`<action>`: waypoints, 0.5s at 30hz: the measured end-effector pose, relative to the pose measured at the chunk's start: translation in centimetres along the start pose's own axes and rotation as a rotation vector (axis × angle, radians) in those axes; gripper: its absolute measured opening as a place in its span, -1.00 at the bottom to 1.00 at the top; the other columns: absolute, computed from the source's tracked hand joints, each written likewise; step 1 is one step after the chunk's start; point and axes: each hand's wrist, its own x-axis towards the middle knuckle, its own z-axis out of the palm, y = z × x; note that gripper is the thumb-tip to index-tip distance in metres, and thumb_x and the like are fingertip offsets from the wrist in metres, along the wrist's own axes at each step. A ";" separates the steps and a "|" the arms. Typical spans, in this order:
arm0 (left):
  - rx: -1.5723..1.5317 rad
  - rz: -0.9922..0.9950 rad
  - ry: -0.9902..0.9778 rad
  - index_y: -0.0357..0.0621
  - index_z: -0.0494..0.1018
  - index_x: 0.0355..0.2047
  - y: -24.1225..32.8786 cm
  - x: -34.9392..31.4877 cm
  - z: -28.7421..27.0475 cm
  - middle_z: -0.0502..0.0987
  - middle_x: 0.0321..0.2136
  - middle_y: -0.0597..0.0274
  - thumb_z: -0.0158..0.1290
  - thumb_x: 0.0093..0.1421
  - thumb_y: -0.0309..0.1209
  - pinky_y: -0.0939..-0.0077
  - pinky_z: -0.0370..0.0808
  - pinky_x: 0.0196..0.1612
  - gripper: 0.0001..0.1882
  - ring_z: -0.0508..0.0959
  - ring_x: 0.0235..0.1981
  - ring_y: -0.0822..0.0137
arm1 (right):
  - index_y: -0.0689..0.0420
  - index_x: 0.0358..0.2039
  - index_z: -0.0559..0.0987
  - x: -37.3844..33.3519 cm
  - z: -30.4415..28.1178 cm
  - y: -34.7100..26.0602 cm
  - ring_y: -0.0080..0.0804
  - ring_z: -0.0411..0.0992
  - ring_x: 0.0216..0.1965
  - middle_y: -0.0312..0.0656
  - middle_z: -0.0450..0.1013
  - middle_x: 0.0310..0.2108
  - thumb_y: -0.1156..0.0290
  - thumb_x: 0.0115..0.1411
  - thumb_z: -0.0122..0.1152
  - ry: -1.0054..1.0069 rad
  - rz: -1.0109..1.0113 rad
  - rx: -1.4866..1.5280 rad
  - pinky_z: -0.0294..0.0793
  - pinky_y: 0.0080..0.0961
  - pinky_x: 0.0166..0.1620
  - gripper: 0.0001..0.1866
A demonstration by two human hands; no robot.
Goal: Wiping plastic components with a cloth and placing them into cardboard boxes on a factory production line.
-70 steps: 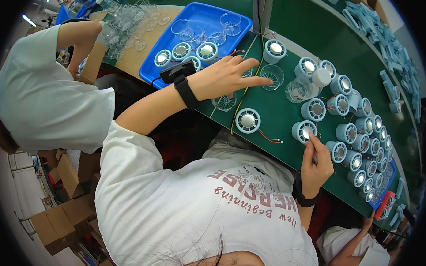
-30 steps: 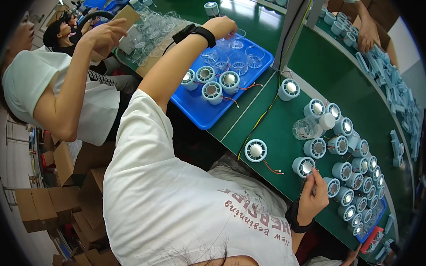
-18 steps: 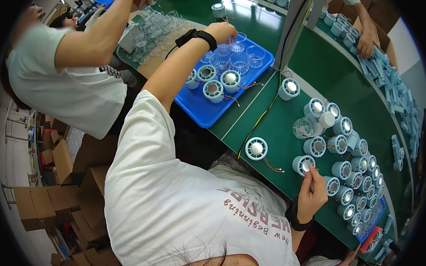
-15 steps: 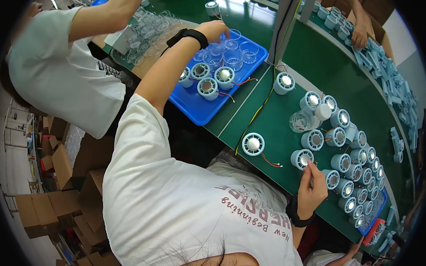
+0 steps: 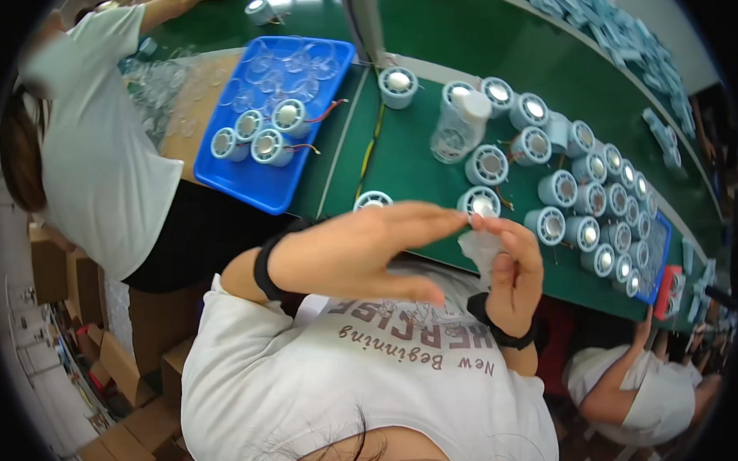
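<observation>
My left hand (image 5: 360,250) is in front of my chest, its fingers straight and its thumb apart, with nothing seen in it. Its fingertips come close to my right hand (image 5: 518,276), whose fingers curl round a whitish, translucent piece (image 5: 480,249); whether it is film or tissue I cannot tell. Just beyond the fingertips stands a round light-blue housing (image 5: 480,203) with a silver centre. Another housing (image 5: 374,201) is partly hidden behind my left hand. A clear bottle with a white cap (image 5: 458,132) stands farther back among the housings.
To the left, a blue tray (image 5: 252,190) holds clear plastic cups (image 5: 310,62) and several wired housings. More housings (image 5: 594,198) stand in rows at the right. A yellow-green cable (image 5: 370,149) crosses the green table. Co-workers sit at the left (image 5: 103,164) and lower right (image 5: 640,378).
My left hand has come back from the cups in the tray to my right hand. My right hand has drawn away from the housing and now shows the whitish piece. The view has shifted.
</observation>
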 end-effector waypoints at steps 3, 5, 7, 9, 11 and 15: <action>-0.281 -0.020 -0.132 -0.34 0.44 -0.17 -0.4 0.3 3.6 0.53 -0.23 0.00 0.27 0.08 -0.27 0.43 0.47 -0.19 -0.57 0.54 -0.18 0.15 | 0.18 0.12 0.36 0.5 -0.2 -0.5 -0.04 0.35 0.13 0.11 0.32 0.12 0.72 0.23 -0.18 -0.112 -0.016 0.006 0.35 -0.24 0.13 -0.56; -0.352 -0.216 -0.025 -0.33 0.42 -0.23 -1.1 0.7 4.5 0.52 -0.23 0.06 0.27 0.08 -0.33 0.53 0.44 -0.23 -0.63 0.51 -0.22 0.32 | 0.14 0.17 0.32 1.0 -0.8 -0.7 -0.03 0.36 0.11 0.11 0.29 0.15 0.66 0.29 -0.20 -0.159 -0.037 -0.124 0.35 -0.23 0.13 -0.57; -0.404 -0.294 0.002 -0.32 0.41 -0.27 -1.9 1.0 5.1 0.51 -0.24 0.09 0.28 0.08 -0.37 0.58 0.42 -0.26 -0.66 0.50 -0.24 0.40 | 0.11 0.19 0.31 1.7 -1.5 -1.1 -0.02 0.37 0.10 0.12 0.28 0.16 0.62 0.32 -0.20 -0.172 -0.036 -0.223 0.35 -0.22 0.13 -0.57; -0.557 -0.302 0.142 -0.27 0.40 -0.35 -2.8 0.5 5.4 0.51 -0.28 0.16 0.25 0.09 -0.48 0.66 0.38 -0.28 -0.77 0.44 -0.30 0.55 | 0.12 0.17 0.34 2.1 -2.1 -1.5 -0.08 0.39 0.08 0.08 0.34 0.12 0.63 0.29 -0.14 -0.221 0.094 -0.181 0.38 -0.28 0.10 -0.57; -0.574 -0.249 0.177 -0.27 0.39 -0.36 -2.4 1.1 5.7 0.50 -0.30 0.18 0.24 0.10 -0.50 0.66 0.38 -0.27 -0.78 0.44 -0.32 0.54 | 0.13 0.16 0.36 2.3 -3.1 -1.9 -0.11 0.41 0.07 0.06 0.36 0.10 0.63 0.28 -0.11 -0.225 0.169 -0.179 0.40 -0.30 0.09 -0.57; -0.648 -0.176 0.328 -0.27 0.39 -0.37 -1.4 2.1 5.9 0.50 -0.35 0.22 0.21 0.12 -0.54 0.66 0.40 -0.25 -0.82 0.45 -0.36 0.53 | 0.15 0.14 0.39 3.3 -5.7 -3.0 -0.20 0.43 0.04 -0.01 0.43 0.03 0.58 0.21 0.04 -0.416 0.213 -0.270 0.43 -0.41 0.04 -0.55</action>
